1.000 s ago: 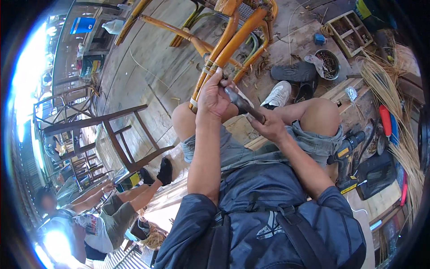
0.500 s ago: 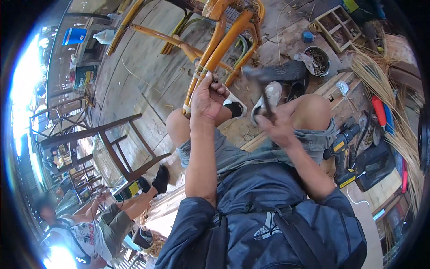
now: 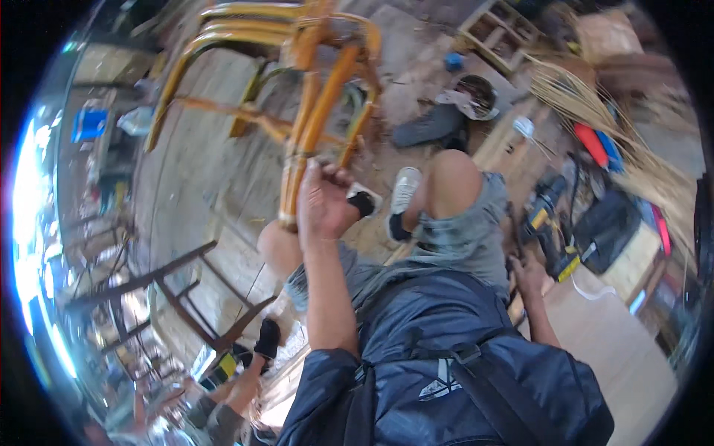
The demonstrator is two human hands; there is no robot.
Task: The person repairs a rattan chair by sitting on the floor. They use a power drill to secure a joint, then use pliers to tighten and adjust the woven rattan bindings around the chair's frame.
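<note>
An orange-brown rattan chair lies tipped over in front of me, one leg reaching down toward my left knee. My left hand is against the right side of that leg, thumb up along it and fingers curled. Whether something small sits between those fingers, I cannot make out. Down by my right hip is my right hand, blurred, its fingers closed round the dark handle of a hammer. The hammer's head does not show clearly.
A cordless drill lies right of my right knee, near a black bag. Farther up are rattan strands, a bowl, a wooden frame and a dark shoe. A dark wooden frame and another person's leg are at left.
My right hand has swung from in front of my knees back to my right hip, carrying the hammer. My left hand stays at the chair leg. The whole view has shifted.
</note>
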